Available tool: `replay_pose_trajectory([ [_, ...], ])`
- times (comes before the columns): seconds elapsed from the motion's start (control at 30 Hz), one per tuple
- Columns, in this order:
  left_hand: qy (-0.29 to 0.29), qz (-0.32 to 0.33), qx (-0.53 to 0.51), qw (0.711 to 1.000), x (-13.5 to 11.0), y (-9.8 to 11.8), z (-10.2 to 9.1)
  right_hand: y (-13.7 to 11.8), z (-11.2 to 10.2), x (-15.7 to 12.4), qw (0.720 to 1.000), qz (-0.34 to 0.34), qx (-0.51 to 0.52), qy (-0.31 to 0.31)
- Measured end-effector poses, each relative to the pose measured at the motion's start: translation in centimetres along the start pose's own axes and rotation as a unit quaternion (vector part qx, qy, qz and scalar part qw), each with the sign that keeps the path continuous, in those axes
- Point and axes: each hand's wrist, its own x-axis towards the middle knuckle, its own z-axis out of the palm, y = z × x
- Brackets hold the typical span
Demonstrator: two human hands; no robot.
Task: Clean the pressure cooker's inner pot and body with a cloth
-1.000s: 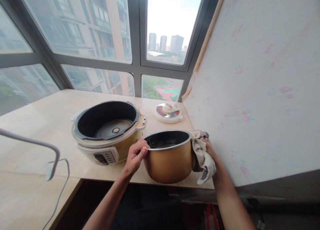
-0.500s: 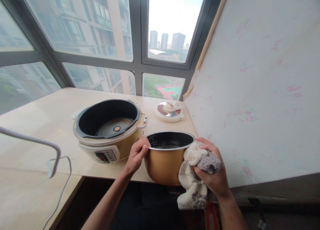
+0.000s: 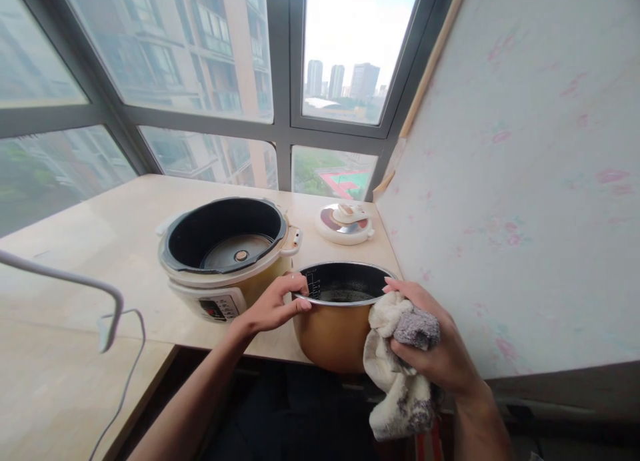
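Note:
A gold inner pot (image 3: 333,331) with a dark, marked inside stands upright at the front edge of the wooden counter. On its left rim my left hand (image 3: 277,302) is closed, thumb outside and fingers over the edge. My right hand (image 3: 435,334) grips a bunched white and grey cloth (image 3: 395,371), its fingertips at the pot's right rim. The cloth hangs down against the pot's outer side. To the left stands the cooker body (image 3: 225,254), lidless, with a round plate at its bottom. Behind the pot lies the white and brown lid (image 3: 345,224).
Windows (image 3: 350,54) rise behind the wooden counter (image 3: 100,247). A papered wall (image 3: 525,181) closes off the right side. At the left, a grey bent tube (image 3: 75,277) and a thin cord (image 3: 127,374) cross the counter. Below the front edge it is dark.
The view has turned slightly left, so things sit further right. My left hand's fingers have shifted on the rim. My right hand has lowered a little with the cloth.

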Motion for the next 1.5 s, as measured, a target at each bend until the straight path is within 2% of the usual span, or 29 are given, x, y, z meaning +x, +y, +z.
replay_pose_trajectory([
  [0.1,0.006,-0.004,-0.011,1.000,0.1,-0.4,0.0,0.3,-0.7,0.6,0.999,0.013,0.007,-0.046],
  [0.17,0.016,-0.006,-0.005,1.000,0.1,-0.5,0.0,0.6,-0.8,0.9,0.998,0.021,0.015,-0.049],
  [0.27,0.014,0.007,0.035,0.999,0.0,0.3,0.1,0.8,-0.4,1.0,0.999,0.027,0.023,-0.016],
  [0.37,0.004,0.032,0.123,0.992,-0.3,2.5,0.6,0.7,0.5,0.7,0.999,0.039,0.029,0.021],
  [0.43,0.013,0.049,0.203,0.978,-0.3,4.3,1.5,0.4,1.0,0.5,0.997,0.057,0.026,0.044],
  [0.57,0.066,0.051,0.327,0.941,0.5,7.0,4.1,-0.8,2.1,0.2,0.993,0.081,0.005,0.082],
  [0.73,0.080,0.035,0.393,0.915,2.3,8.3,7.1,-2.6,3.5,-0.1,0.992,0.070,-0.018,0.106],
  [0.83,0.089,0.010,0.385,0.919,2.9,8.4,7.7,-3.2,3.9,-0.5,0.990,0.067,-0.031,0.117],
  [1.0,0.141,-0.005,0.260,0.955,2.5,7.5,6.7,-2.8,3.9,-1.4,0.991,0.052,-0.034,0.122],
  [1.1,0.172,-0.013,0.182,0.968,2.1,6.1,5.6,-1.2,3.6,-1.9,0.985,0.072,-0.024,0.152],
  [1.23,0.216,-0.032,0.091,0.972,1.8,3.9,4.7,3.0,2.7,-2.3,0.966,0.153,0.035,0.203],
  [1.33,0.236,-0.038,0.032,0.970,1.9,2.3,4.7,7.0,1.7,-2.0,0.953,0.219,0.099,0.185],
  [1.43,0.264,-0.028,-0.028,0.964,2.0,0.9,5.3,10.4,1.1,-1.5,0.948,0.231,0.157,0.153],
  [1.5,0.300,-0.028,-0.059,0.952,2.2,0.0,5.9,11.8,1.1,-1.3,0.946,0.233,0.180,0.136],
])
